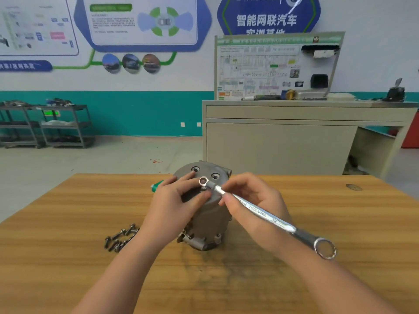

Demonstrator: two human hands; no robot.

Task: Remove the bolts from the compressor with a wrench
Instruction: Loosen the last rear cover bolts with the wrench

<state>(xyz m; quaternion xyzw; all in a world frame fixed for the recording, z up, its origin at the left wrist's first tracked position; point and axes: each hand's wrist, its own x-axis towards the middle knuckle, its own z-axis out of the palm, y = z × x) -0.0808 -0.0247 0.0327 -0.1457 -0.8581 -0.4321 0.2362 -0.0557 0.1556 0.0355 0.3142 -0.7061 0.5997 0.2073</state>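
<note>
A grey metal compressor [205, 223] stands upright on the wooden table [68, 200], two open ports showing on its top face. My right hand [254, 207] grips the shank of a silver double ring wrench [267, 217]; its small ring end hovers just above the top face. Under that ring a bolt [203, 188] sticks up from the top, and my left hand [174, 205] pinches it between thumb and fingers. The wrench's large ring end points toward me on the right.
Several removed bolts [121, 237] lie in a heap on the table left of the compressor. A green-tipped object [157, 185] peeks out behind my left hand. Beyond the table stand a beige training bench [294, 141] and metal racks [56, 125] along the wall.
</note>
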